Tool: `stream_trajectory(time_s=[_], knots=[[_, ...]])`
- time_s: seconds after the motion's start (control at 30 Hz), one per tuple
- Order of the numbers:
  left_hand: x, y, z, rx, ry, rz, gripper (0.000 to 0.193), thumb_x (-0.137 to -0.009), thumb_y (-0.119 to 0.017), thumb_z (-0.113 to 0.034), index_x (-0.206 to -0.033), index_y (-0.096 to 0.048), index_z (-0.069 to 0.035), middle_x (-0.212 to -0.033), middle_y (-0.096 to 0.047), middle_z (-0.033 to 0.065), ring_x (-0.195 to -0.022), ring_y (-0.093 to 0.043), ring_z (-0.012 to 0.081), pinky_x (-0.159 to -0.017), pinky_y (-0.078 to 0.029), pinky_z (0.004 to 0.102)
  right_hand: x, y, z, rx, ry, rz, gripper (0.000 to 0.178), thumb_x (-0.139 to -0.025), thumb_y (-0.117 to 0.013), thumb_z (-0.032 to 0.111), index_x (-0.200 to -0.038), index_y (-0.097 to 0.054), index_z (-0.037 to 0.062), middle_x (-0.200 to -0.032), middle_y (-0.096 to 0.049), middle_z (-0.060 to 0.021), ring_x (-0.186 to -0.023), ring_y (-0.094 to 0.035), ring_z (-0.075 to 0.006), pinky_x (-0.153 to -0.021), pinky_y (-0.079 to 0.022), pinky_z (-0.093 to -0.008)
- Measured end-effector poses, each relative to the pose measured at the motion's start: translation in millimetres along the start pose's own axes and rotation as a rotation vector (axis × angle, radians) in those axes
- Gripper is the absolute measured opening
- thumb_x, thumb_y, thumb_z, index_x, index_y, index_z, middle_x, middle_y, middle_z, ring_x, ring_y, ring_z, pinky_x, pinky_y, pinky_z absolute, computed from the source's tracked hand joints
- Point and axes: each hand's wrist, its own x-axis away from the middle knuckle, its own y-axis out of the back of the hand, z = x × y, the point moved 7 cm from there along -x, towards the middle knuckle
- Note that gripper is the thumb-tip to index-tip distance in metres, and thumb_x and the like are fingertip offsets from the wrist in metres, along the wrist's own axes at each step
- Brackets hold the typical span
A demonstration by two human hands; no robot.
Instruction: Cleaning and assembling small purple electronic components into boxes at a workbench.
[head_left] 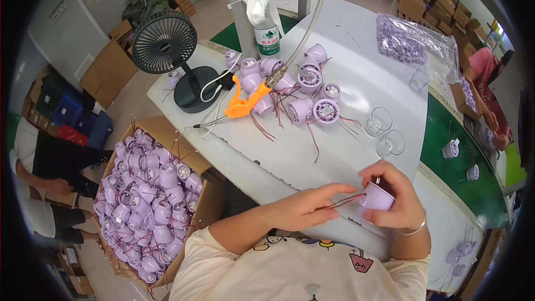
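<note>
Right hand (398, 198) grips a purple housing (377, 196) at the table edge — left hand (306, 207) pinches its wires (345, 200); a dozen lie done-looking by the air gun (245, 103), a boxful (147, 195) waits.

Both forearms enter at lower centre; the left hand (304, 207) lies flat, fingers pinched, while the right hand (395, 198) curls, apparently gripping.

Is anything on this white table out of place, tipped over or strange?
Mostly the spray bottle stands out: a white cloth is draped over its top. The purple fan housings lie jumbled at all angles with wires splayed, beside the orange air gun. Nothing looks spilled.
</note>
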Motion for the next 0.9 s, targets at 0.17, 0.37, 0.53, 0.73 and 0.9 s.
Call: stream_trajectory(time_s=[0.17,0.37,0.53,0.73,0.9], knots=[[13,-12,-60,-0.533,-0.222,-0.173,0.016,-0.093,-0.05,-0.005,-0.109,-0.047,-0.006,-0.065,-0.053,0.0071,-0.055,-0.052,0.0207,-0.052,-0.04,0.0315,7,-27,-12,-0.078,0.117,0.543,0.027,-0.074,-0.072,0.01,-0.097,-0.06,0.0022,-0.092,-0.059,-0.0077,-0.086,-0.058,-0.0189,-0.075,-0.046,-0.0309],[-12,-22,-77,-0.963,-0.333,-0.252,0.011,-0.089,-0.057,-0.007,-0.098,-0.05,-0.009,-0.061,-0.056,0.009,-0.056,-0.059,0.0261,-0.049,-0.04,0.0359,14,-46,-16,-0.667,-0.047,0.036,0.026,-0.083,-0.069,0.004,-0.106,-0.055,0.0019,-0.088,-0.061,-0.0042,-0.076,-0.058,-0.0104,-0.069,-0.046,-0.0244],[-65,25,-50,-0.093,-0.173,-0.26,0.024,-0.089,-0.063,-0.01,-0.106,-0.046,-0.005,-0.074,-0.057,0.0013,-0.069,-0.055,0.0072,-0.063,-0.044,0.0223,26,18,17,0.578,0.278,-0.442,0.009,-0.078,-0.069,0.002,-0.085,-0.064,0.0048,-0.069,-0.057,-0.0075,-0.056,-0.056,-0.0213,-0.05,-0.043,-0.0307],[-150,103,-11,-0.813,-0.21,-0.719,0.065,-0.072,-0.079,-0.015,-0.124,-0.042,-0.003,-0.12,-0.051,0.0129,-0.11,-0.055,0.0256,-0.089,-0.047,0.0359,36,86,14,0.747,0.165,-0.858,0.003,-0.08,-0.066,0.001,-0.081,-0.063,0.0015,-0.065,-0.055,-0.0097,-0.054,-0.053,-0.0214,-0.051,-0.041,-0.0298],[-161,109,-4,-0.894,-0.103,-0.712,0.068,-0.066,-0.082,-0.019,-0.122,-0.047,-0.001,-0.129,-0.046,0.0172,-0.117,-0.05,0.0292,-0.097,-0.042,0.0382,29,98,-17,0.56,0.063,-0.81,0.005,-0.083,-0.064,0.001,-0.08,-0.063,-0.0024,-0.067,-0.058,-0.007,-0.055,-0.05,-0.0115,-0.051,-0.04,-0.024]])
